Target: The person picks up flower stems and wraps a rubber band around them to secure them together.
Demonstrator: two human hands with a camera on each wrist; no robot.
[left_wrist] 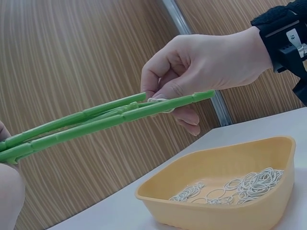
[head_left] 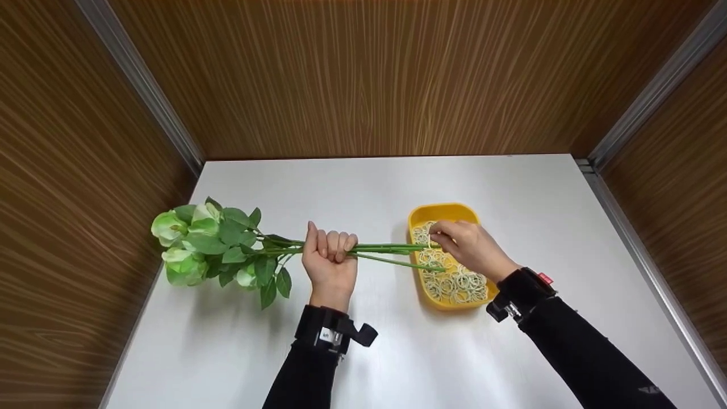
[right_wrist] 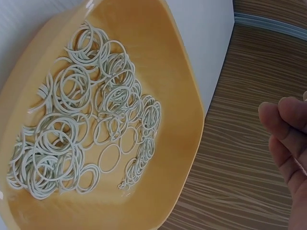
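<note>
The left hand [head_left: 329, 262] is clenched in a fist around a bunch of artificial flower stems [head_left: 380, 248], holding them level above the white table [head_left: 363, 352] — blooms pointing to nine o'clock, cut ends to three o'clock. Held this way, the bare stem ends hang free over the yellow tray [head_left: 417, 216], where the other hand can get at them.

The right hand [head_left: 468, 247] sits at the stem tips, thumb and fingers pinched together on what looks like a pale rubber band [left_wrist: 158, 100]; the left wrist view shows only a sliver of it behind the stems, so I can't be sure of the grip.

The flowers [head_left: 193, 241] are pale green-white heads with dark green leaves crowded at the nine o'clock end. The stems are bright green, jointed and plastic-looking — three or four lying close together. The tray below holds a loose heap of off-white rubber bands [right_wrist: 81, 129].
</note>
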